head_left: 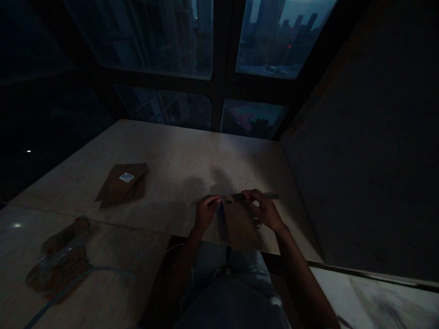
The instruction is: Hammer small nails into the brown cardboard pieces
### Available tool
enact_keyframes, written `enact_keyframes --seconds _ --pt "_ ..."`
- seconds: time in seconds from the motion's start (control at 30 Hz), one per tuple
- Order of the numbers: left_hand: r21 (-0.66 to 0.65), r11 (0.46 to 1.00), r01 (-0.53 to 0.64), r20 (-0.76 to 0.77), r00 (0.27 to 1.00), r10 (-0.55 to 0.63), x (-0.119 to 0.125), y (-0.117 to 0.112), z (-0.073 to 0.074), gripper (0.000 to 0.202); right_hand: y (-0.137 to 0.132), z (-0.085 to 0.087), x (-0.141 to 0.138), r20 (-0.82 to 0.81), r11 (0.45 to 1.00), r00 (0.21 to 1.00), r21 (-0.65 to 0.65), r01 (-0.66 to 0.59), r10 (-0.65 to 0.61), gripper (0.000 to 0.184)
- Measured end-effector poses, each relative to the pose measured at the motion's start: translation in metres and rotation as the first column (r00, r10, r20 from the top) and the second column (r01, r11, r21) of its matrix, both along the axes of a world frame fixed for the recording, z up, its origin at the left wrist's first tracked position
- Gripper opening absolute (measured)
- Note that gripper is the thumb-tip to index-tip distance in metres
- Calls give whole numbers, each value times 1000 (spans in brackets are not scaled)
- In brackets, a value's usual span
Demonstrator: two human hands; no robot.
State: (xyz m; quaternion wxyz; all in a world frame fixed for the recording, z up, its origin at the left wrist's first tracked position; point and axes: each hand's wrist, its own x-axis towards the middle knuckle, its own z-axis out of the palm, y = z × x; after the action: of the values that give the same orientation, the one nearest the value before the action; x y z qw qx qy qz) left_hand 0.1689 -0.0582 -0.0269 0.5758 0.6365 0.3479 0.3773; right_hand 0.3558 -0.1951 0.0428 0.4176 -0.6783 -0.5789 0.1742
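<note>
A brown paper envelope or flat bag [242, 228] lies in front of me, its lower end reaching past the table's near edge. Dark marks run along its far edge. My left hand [206, 211] pinches the far left corner, with a small blue thing [221, 211] just below the fingertips, too dim to name. At the far right corner, my right hand [264, 209] is closed on the same brown paper. A thin dark flat strip [273, 196] sticks out beyond the right hand; whether the hand touches it I cannot tell.
Several brown paper pieces, the top one with a white label [126, 177], are stacked on the table [164, 151] to the left. Nearer left sit a blurred clear-and-brown package [60, 265] and a pale cord [113, 270]. Windows stand behind; a dark panel [360, 160] rises at right.
</note>
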Motion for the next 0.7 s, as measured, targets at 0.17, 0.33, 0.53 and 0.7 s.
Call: enact_keyframes --seconds 0.17,0.33,0.53,0.7 --pt "47 995 85 -15 996 -84 7 0 2 10 -16 4 -10 -61 997 995 -14 75 -75 13" --pt "72 989 128 -29 992 -126 7 -2 1 8 -21 6 -15 -121 988 982 -74 139 -147 11" --pt "104 987 119 -40 992 -116 7 -2 -4 12 -14 -5 -13 -143 974 970 -137 178 -197 25" --pt "111 987 114 -28 993 -112 7 -4 -7 10 -6 -8 -7 -45 976 985 -150 159 -168 27"
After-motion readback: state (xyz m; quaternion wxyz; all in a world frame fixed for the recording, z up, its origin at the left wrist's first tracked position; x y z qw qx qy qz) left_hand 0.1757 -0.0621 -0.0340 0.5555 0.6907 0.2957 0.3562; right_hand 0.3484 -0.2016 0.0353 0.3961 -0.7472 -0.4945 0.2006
